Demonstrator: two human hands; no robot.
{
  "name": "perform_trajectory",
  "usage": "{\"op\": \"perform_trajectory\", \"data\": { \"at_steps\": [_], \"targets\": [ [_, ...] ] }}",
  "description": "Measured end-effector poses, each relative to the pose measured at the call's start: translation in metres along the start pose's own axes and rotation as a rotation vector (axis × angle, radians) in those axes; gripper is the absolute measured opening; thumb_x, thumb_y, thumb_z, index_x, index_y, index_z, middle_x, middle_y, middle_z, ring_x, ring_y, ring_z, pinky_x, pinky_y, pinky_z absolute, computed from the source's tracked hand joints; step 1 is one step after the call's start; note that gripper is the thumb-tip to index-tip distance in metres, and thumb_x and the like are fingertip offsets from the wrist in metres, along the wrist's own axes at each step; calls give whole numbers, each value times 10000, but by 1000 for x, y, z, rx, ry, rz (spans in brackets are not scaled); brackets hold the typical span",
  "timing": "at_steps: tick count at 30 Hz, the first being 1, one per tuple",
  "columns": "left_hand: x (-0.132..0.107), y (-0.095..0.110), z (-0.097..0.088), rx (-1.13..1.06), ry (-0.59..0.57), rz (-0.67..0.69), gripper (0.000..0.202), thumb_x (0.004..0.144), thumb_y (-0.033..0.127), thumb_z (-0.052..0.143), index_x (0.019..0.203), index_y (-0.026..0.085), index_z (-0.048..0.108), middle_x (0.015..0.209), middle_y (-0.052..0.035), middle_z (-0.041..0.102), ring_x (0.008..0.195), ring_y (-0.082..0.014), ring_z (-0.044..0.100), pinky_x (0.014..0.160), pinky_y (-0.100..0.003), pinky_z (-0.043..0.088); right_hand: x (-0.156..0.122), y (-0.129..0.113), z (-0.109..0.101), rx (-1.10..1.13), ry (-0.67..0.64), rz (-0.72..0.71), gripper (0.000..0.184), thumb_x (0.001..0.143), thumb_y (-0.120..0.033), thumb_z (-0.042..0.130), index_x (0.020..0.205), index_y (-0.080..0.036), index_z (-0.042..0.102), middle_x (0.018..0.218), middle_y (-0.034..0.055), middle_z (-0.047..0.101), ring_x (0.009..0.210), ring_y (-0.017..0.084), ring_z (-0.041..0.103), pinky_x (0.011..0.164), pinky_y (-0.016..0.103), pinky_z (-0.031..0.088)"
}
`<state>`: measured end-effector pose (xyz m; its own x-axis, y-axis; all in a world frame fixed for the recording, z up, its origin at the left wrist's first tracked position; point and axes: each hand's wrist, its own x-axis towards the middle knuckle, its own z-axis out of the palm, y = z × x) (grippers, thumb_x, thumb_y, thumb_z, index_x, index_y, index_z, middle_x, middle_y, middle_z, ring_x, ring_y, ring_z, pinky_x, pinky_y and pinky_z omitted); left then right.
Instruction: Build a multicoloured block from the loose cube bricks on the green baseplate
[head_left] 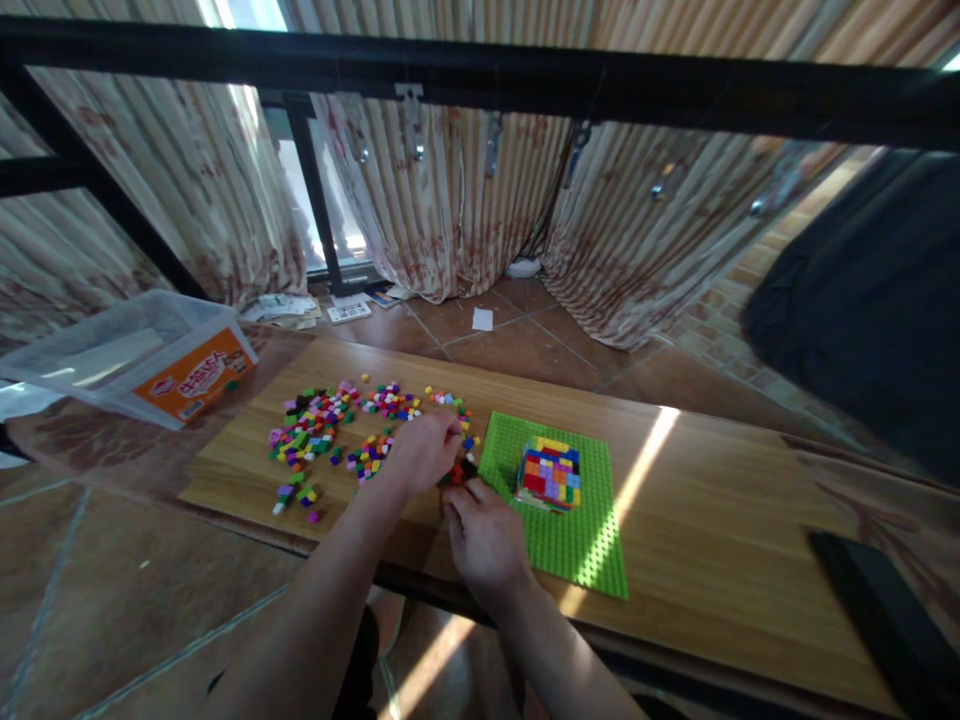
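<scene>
My left hand (424, 448) is over the small toy bricks just left of the green baseplate (577, 552). Its fingers are curled, and whatever they hold is hidden. Close below it, my right hand (489, 540) has its fingertips drawn together beside a few dark and red bricks (460, 470). What those fingertips pinch is too small to make out. On the baseplate stands a square block built of bricks (552, 474), with red, yellow, blue, orange and purple pieces on top. Loose bricks in many colours (313, 422) lie in several heaps to the left of my hands.
Everything rests on a long wooden table (720, 540). A clear plastic bin (112, 350) with an orange label stands beyond its left end. A dark flat object (885, 600) lies at the right. A black bar (480, 75) crosses above the far side, before curtains (450, 200).
</scene>
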<state>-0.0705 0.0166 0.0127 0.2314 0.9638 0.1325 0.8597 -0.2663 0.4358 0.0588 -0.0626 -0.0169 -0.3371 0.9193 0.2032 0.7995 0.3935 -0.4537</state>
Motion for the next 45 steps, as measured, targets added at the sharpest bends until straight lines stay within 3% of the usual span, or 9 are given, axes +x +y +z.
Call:
{"op": "perform_trajectory", "data": {
  "at_steps": [6,11,15,22,27,31,34,37,45],
  "targets": [
    [1,3,-3,-256,56,26,165,838,148,524,898,157,678,872,-47,726,809,-166,658,749,-266,489,3,-2,1,52,73,38,138,905,-192,554,929,-207,690,896,48,682,782,173,642,669,253,468],
    [0,12,0,-456,16,123,202,824,108,522,924,158,690,848,-27,711,785,-147,645,753,-264,490,-2,8,-23,284,382,-7,184,935,-190,506,921,-206,689,842,34,694,761,142,647,715,248,485],
    [-4,24,-1,-629,-19,180,210,839,119,532,943,167,708,866,-25,711,809,-142,639,764,-263,490,-1,23,-48,304,556,66,170,936,-236,517,969,-208,681,867,39,690,746,143,640,678,260,497],
    [-9,45,-2,-1007,-137,191,216,828,153,598,1033,138,662,934,-53,715,869,-143,663,787,-254,516,-4,34,-63,361,491,119,168,907,-249,559,1022,-212,675,935,42,684,787,150,640,703,284,505],
    [-7,54,2,-955,-107,140,236,825,148,597,1059,145,635,922,-51,718,867,-144,675,807,-267,526,-9,45,-67,410,511,158,153,893,-282,579,955,-222,706,886,26,702,744,142,637,684,277,505],
    [-2,56,11,-774,18,88,208,834,144,566,1024,158,651,1001,-66,720,914,-160,670,831,-293,534,-9,61,-74,356,628,306,142,831,-336,648,850,-218,724,771,13,687,630,140,586,591,273,476],
    [1,57,18,-627,63,60,245,830,143,554,1051,172,655,1070,-62,709,874,-156,660,763,-286,541,-8,70,-74,301,675,380,146,800,-351,678,780,-212,717,717,9,668,607,148,564,592,287,467],
    [2,59,22,-568,53,55,289,833,154,552,1105,182,645,1098,-55,705,863,-154,655,736,-278,540,-5,72,-69,241,664,358,143,803,-345,676,771,-209,708,736,16,675,666,169,579,659,313,471],
    [3,65,25,-556,-4,66,347,831,128,535,1156,181,647,1147,-54,703,922,-167,664,827,-305,541,0,69,-61,86,622,275,154,852,-327,628,772,-215,698,771,35,687,779,209,588,785,360,437]
  ]
}}
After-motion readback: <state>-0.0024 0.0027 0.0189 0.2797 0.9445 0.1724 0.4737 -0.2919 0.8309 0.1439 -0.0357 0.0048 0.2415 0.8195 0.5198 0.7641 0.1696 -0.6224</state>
